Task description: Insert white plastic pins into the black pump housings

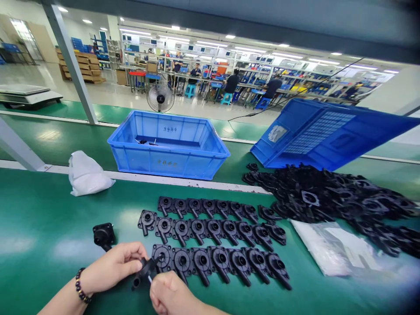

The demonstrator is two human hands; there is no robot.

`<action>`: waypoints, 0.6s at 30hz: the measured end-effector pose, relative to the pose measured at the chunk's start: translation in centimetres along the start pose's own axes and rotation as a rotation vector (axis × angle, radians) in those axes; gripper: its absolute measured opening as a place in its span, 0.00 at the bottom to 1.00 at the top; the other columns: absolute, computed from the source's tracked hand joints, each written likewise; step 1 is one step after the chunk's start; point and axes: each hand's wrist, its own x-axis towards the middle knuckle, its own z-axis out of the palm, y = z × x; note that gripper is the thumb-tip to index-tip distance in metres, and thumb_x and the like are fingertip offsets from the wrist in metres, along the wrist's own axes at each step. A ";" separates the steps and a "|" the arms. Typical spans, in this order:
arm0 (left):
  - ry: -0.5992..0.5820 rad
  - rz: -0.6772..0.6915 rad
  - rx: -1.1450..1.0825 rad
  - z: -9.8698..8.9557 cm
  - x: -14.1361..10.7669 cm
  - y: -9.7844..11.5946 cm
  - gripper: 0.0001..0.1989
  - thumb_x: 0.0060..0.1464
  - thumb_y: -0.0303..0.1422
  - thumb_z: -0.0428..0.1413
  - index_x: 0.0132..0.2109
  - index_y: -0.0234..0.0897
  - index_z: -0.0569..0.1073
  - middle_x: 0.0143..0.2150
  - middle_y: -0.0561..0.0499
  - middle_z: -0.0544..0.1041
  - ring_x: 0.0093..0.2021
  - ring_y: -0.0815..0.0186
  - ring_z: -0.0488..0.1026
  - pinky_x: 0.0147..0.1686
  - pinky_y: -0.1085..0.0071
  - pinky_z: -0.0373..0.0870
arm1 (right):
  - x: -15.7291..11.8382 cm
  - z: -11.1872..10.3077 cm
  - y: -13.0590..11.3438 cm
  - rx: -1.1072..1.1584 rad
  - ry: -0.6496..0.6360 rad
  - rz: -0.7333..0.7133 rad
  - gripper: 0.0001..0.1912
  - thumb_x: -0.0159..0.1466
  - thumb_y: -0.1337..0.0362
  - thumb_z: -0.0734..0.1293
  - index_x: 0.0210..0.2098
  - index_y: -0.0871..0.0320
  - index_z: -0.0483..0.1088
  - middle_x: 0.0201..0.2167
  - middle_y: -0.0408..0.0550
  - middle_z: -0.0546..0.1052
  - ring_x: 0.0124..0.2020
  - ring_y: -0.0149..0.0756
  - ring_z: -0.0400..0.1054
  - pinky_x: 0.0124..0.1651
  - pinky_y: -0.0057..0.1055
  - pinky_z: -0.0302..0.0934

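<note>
My left hand (114,267), with a beaded bracelet on its wrist, pinches a black plastic part (144,274) at the lower middle of the view. Beside it on the right, my right hand (170,292) is closed round something whose thin, pale metallic tip touches that part; the rest is hidden in the fist. Three rows of black round-bodied housings with spouts (202,260) lie just beyond and to the right of my hands. Another black part (104,235) stands by itself beyond my left wrist.
A blue bin (170,162) with a few dark pieces stands behind the rows. At the right, a tilted blue crate (295,131) rises behind a heap of black parts (315,192). Plastic bags (85,175) lie left and right. A fan (160,97) and several people are farther back.
</note>
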 end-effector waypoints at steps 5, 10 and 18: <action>0.117 0.059 0.099 -0.6 -0.7 0.8 0.13 0.56 0.43 0.51 0.37 0.36 0.68 0.39 0.48 0.72 0.37 0.64 0.68 0.38 0.71 0.64 | 0.7 -0.5 0.7 0.017 0.049 -0.115 0.27 0.50 0.40 0.65 0.27 0.61 0.64 0.09 0.31 0.58 0.08 0.18 0.44 0.11 0.20 0.39; 0.446 0.184 0.378 -2.5 -2.1 0.9 0.10 0.58 0.40 0.48 0.38 0.39 0.68 0.51 0.46 0.71 0.50 0.61 0.68 0.47 0.68 0.65 | 0.9 -1.0 1.2 -0.063 0.077 -0.171 0.24 0.50 0.46 0.69 0.29 0.62 0.65 0.10 0.31 0.57 0.11 0.19 0.45 0.15 0.21 0.38; 0.541 0.270 0.999 -3.0 -2.2 0.5 0.07 0.54 0.39 0.53 0.35 0.40 0.68 0.50 0.47 0.74 0.46 0.60 0.73 0.41 0.70 0.71 | 0.9 -0.7 0.7 -0.166 0.111 -0.138 0.21 0.50 0.48 0.69 0.25 0.62 0.66 0.08 0.32 0.56 0.12 0.20 0.45 0.16 0.22 0.37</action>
